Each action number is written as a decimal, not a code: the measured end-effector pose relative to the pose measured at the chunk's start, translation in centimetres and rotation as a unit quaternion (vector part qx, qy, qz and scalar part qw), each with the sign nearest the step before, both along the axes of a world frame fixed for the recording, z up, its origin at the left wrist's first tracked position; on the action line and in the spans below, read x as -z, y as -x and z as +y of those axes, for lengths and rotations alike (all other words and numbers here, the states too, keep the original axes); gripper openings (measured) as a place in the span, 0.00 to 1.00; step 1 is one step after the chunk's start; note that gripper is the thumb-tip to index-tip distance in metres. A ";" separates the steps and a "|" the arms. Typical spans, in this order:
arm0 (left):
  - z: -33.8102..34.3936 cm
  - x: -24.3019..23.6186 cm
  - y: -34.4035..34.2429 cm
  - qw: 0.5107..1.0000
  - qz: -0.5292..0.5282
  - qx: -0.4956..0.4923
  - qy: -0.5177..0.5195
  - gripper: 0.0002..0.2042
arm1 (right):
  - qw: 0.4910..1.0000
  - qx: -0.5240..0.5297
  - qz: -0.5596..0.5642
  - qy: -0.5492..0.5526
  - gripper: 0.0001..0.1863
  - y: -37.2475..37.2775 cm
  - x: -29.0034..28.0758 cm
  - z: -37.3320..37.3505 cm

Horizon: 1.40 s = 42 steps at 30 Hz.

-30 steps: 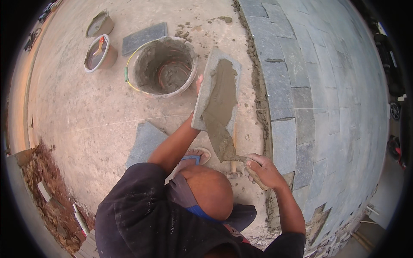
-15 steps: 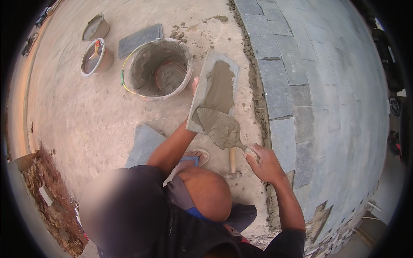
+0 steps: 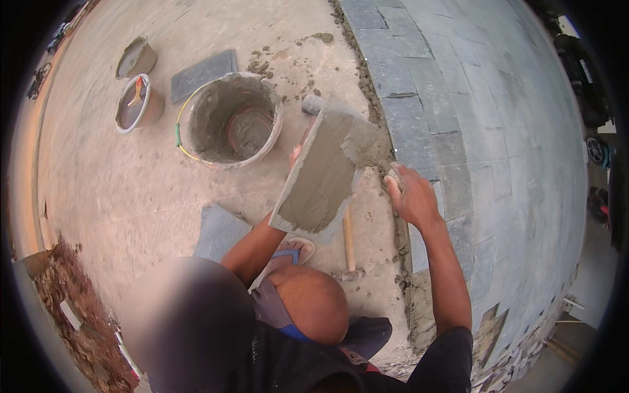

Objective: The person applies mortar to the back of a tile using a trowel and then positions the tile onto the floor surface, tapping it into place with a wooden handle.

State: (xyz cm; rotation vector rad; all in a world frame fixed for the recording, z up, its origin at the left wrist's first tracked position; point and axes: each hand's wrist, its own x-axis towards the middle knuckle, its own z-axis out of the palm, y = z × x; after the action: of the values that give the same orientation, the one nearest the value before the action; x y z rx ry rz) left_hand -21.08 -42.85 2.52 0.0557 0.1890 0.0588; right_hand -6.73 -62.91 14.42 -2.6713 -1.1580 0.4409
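A flat grey stone tile (image 3: 296, 171) is tilted in front of me, its upper face spread with wet grey mortar (image 3: 314, 187). My left hand (image 3: 295, 156) grips the tile by its left side; most of the fingers are hidden beneath it. In my right hand (image 3: 414, 196) is a trowel, its handle wrapped by the fingers. The mortar-covered trowel blade (image 3: 368, 144) rests at the tile's upper right edge. Left of the tile stands a large mortar bucket (image 3: 274, 139) with mortar at its bottom.
Two smaller buckets (image 3: 157, 108) (image 3: 147, 62) stand at far left, one holding a brush (image 3: 136, 92). Loose slabs (image 3: 203, 75) (image 3: 219, 229) lie on the concrete. A wooden-handled hammer (image 3: 348, 242) lies near my foot; a grey mallet-like head (image 3: 312, 104) shows beyond the tile. Laid paving (image 3: 452, 111) covers the right.
The trowel has swept from the tile's near end to its far right edge, spreading mortar over more of the face. The tile has shifted nearer me.
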 end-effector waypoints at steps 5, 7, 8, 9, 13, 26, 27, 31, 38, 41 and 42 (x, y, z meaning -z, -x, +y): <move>0.1 0.0 0.7 1.000 -0.003 0.008 0.006 0.42 | 1.000 0.016 0.008 -0.021 0.23 -0.9 0.0 -0.1; 0.3 -0.3 1.1 1.000 -0.020 0.017 -0.002 0.42 | 0.999 0.026 0.017 -0.015 0.23 -0.7 -0.5 0.2; 0.4 -0.5 1.3 0.999 -0.028 0.020 -0.007 0.42 | 0.999 0.028 0.011 -0.013 0.24 -0.8 -0.3 0.1; 0.4 -0.4 1.5 1.000 -0.022 0.019 -0.004 0.43 | 0.999 0.030 0.005 -0.012 0.24 -1.0 0.0 0.0; 0.3 -0.4 2.3 1.000 0.018 0.001 -0.004 0.43 | 0.997 0.066 -0.026 0.021 0.24 -0.9 -1.2 0.0; 0.1 -0.1 2.5 1.000 0.002 0.000 -0.015 0.49 | 0.998 0.054 -0.040 0.000 0.24 -0.2 -1.1 0.9; 0.0 -0.8 2.7 1.000 -0.007 0.000 -0.017 0.48 | 0.997 0.062 -0.052 0.000 0.24 -0.4 -0.8 0.4; 0.7 -0.4 3.1 0.999 -0.017 -0.006 -0.029 0.47 | 0.994 0.096 0.029 -0.050 0.23 -0.2 -0.7 -0.9; 1.1 0.7 3.0 0.999 0.034 -0.011 -0.012 0.49 | 0.988 0.100 0.081 -0.091 0.22 3.0 2.3 -2.2; 1.3 0.7 3.1 1.000 0.021 -0.006 -0.004 0.49 | 0.992 0.117 0.039 -0.037 0.22 2.1 1.9 -2.8; 1.3 0.6 3.3 1.000 0.022 -0.009 -0.002 0.48 | 0.991 0.127 0.044 -0.029 0.22 1.8 1.6 -2.9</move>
State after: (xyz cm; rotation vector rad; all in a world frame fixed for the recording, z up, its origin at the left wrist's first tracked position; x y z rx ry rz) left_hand -24.40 -41.53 1.90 0.0592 0.2326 0.0750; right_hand -8.52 -65.81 12.81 -2.6701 -0.7807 0.4676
